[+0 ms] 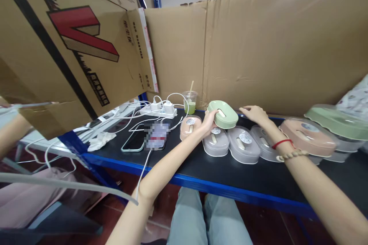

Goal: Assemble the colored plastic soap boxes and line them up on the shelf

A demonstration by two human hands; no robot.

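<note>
My left hand (209, 122) grips the near-left side of a pale green oval box (225, 118) with a cream strip on top. This box is raised and tilted above the row. Under it are two grey oval boxes with clear lids: one grey box (216, 147) below my hand, and a second grey box (243, 149) to its right. A pink box (191, 124) lies left of my left hand. My right hand (255, 115) hovers with fingers stretched out, over another grey box (263, 143), and holds nothing visible.
Stacked pink (307, 136) and green boxes (342, 120) stand at the right. Two phones (133, 139), white cables, a power strip (161, 111) and a drink cup (190, 103) are at the left. Cardboard (258, 53) walls the back; another person's arm (13, 132) shows far left.
</note>
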